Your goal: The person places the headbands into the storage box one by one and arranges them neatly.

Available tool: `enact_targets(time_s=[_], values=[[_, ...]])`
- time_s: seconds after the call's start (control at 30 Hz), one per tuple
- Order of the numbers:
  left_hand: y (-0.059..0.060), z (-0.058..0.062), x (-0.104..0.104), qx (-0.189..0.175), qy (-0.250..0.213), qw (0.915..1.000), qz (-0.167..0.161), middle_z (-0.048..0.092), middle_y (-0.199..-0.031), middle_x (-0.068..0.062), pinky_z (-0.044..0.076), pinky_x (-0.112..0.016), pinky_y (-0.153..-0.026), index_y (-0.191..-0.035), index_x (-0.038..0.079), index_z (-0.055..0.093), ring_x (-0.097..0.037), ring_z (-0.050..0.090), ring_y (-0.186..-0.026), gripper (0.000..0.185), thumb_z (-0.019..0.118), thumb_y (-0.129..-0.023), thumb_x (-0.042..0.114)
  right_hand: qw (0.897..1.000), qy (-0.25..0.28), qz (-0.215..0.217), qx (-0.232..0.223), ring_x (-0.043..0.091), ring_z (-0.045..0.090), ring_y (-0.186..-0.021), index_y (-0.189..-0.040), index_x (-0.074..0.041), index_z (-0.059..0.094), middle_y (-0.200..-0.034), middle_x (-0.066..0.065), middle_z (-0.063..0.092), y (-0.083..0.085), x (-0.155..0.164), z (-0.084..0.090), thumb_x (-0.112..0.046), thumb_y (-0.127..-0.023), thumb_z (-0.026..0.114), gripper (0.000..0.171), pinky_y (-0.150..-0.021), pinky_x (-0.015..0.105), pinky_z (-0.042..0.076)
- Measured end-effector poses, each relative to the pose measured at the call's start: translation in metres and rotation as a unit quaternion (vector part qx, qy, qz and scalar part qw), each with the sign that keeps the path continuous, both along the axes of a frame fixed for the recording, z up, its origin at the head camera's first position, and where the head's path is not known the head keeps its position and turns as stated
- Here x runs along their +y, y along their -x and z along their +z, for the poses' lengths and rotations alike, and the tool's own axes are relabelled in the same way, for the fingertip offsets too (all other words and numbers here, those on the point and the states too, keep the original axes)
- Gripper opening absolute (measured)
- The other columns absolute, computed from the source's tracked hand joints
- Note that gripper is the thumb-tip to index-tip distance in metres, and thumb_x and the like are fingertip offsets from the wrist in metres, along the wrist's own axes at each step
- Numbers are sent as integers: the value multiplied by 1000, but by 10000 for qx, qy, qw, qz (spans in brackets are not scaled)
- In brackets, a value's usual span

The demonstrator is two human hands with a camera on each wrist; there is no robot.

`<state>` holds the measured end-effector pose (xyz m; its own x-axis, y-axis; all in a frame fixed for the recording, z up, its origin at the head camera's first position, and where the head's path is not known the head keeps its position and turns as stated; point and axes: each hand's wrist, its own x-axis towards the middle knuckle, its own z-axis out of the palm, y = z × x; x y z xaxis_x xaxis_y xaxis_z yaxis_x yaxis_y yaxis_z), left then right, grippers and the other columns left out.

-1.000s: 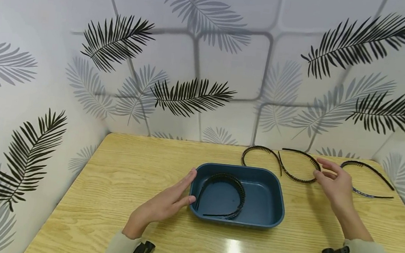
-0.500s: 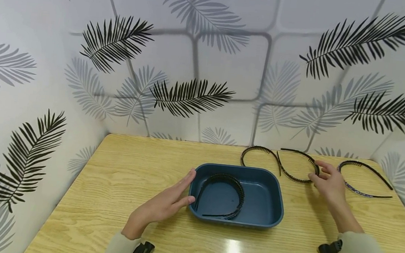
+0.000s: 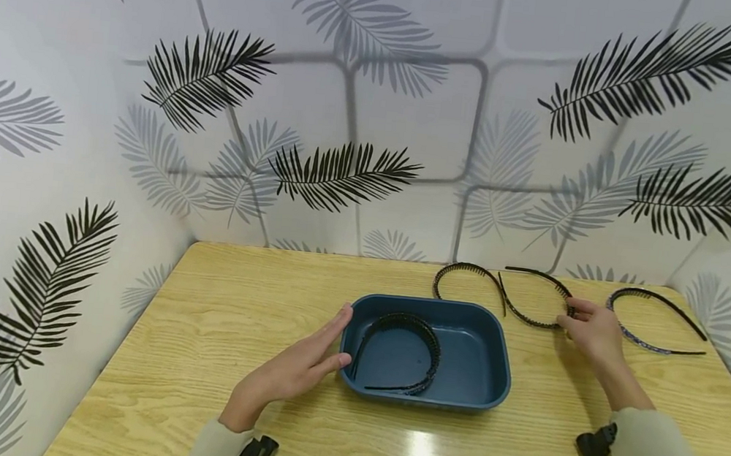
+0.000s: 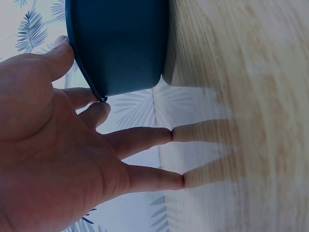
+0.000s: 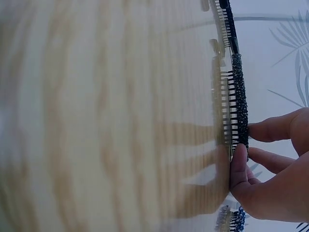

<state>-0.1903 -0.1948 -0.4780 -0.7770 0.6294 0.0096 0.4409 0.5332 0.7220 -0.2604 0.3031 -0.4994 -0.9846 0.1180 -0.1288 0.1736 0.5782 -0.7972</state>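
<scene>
A dark blue plastic box sits mid-table, with black toothed headbands lying overlapped in its left half. My left hand rests against the box's left side, thumb and fingers spread along the rim; in the left wrist view two fingertips reach down to the tabletop. At the back right, my right hand pinches the right side of a black headband between thumb and fingers. The right wrist view shows this headband standing on its edge, its surface beaded and glittery, teeth pointing inward.
Behind the box lies another black headband, its end crossing near the pinched one. To the right is a headband with a blue patterned part. A leaf-patterned wall covering rises at the back edge of the wooden table.
My right hand has moved slightly left and its fingers have closed onto the middle headband. The left hand and the box stay in place.
</scene>
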Motion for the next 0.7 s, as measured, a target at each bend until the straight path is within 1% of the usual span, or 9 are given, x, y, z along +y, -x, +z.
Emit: enact_targets(time_s=[0.03,0.13,0.23,0.3,0.43,0.57,0.67,0.7], values=[[0,0,0,-8,1,10000,2,-2,-172,-6,16,-49,-124,-165,8,2,-19,2,-157,73,45,-112,33,10000,5,13,-9,54,45,-132,-151,11,41,-145,44,39,0,0,0,-16,-104,57,57,-69,18,52],[0,0,0,5,-10,10000,0,-1,-172,-7,16,-49,-124,-165,7,3,-20,3,-157,73,46,-112,32,10000,59,14,0,52,54,-123,-150,12,41,-144,45,41,0,0,0,-15,-103,57,56,-67,19,54],[0,0,1,24,-21,10000,-7,1,-172,-11,17,-50,-124,-165,7,3,-22,4,-157,73,46,-112,32,9999,143,-14,5,51,58,-120,-151,11,40,-144,46,40,-1,1,1,-15,-104,57,57,-67,19,54],[0,0,1,44,-35,10000,-14,2,-172,-13,17,-51,-124,-165,6,3,-23,5,-157,73,46,-112,32,9996,261,-68,9,52,56,-124,-152,10,39,-145,46,38,-2,1,2,-14,-104,57,57,-67,17,53],[0,1,1,40,-28,10000,-20,1,-172,-14,16,-51,-124,-165,5,3,-24,4,-157,74,46,-112,32,9983,530,-253,-2,53,43,-136,-153,8,39,-150,44,33,-3,1,5,-12,-103,57,57,-67,10,47],[0,1,0,30,-39,10000,-38,0,-171,-15,16,-52,-124,-165,4,4,-25,3,-157,73,47,-111,30,9956,824,-448,20,52,36,-141,-153,7,41,-155,41,29,-6,1,8,-9,-103,57,55,-70,9,51],[-1,2,0,44,-48,10000,-40,0,-171,-15,17,-53,-123,-165,4,4,-26,3,-157,74,47,-111,30,9941,947,-533,58,50,39,-140,-153,8,41,-155,41,28,-7,3,8,-9,-103,56,54,-73,12,54],[-1,2,0,48,-48,10000,-40,0,-171,-15,17,-53,-123,-165,4,4,-26,3,-157,74,47,-111,30,9935,988,-561,74,46,47,-136,-152,7,42,-155,41,29,-8,3,8,-9,-104,56,54,-74,13,55]])
